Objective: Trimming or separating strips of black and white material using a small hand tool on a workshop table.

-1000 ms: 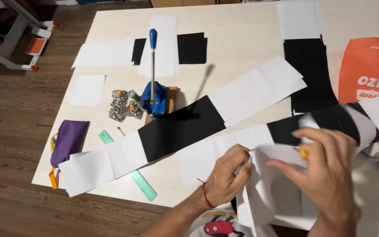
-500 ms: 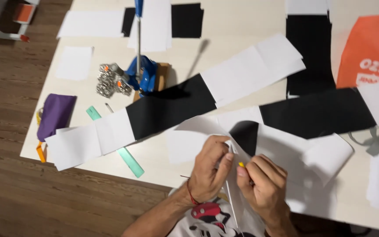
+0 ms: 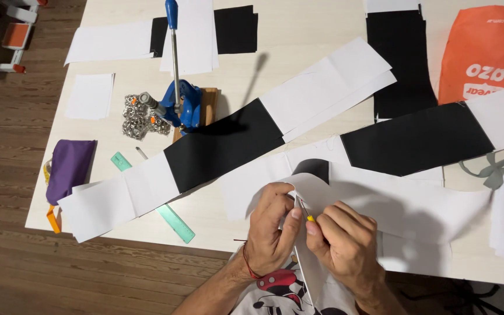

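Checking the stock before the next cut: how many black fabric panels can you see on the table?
5: behind the press handle at top; top right beside the orange bag; centre, in the long strip; right strip; a small patch above the hands. White pieces may hide more.

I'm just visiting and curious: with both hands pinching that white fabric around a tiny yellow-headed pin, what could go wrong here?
The yellow-headed pin sits right between the fingertips of the left hand and right hand, so a slip might prick a finger. The white fabric hangs over the table edge toward the lap; its weight could pull the fold out of line. The long black-and-white strip lies close by and could get dragged along.
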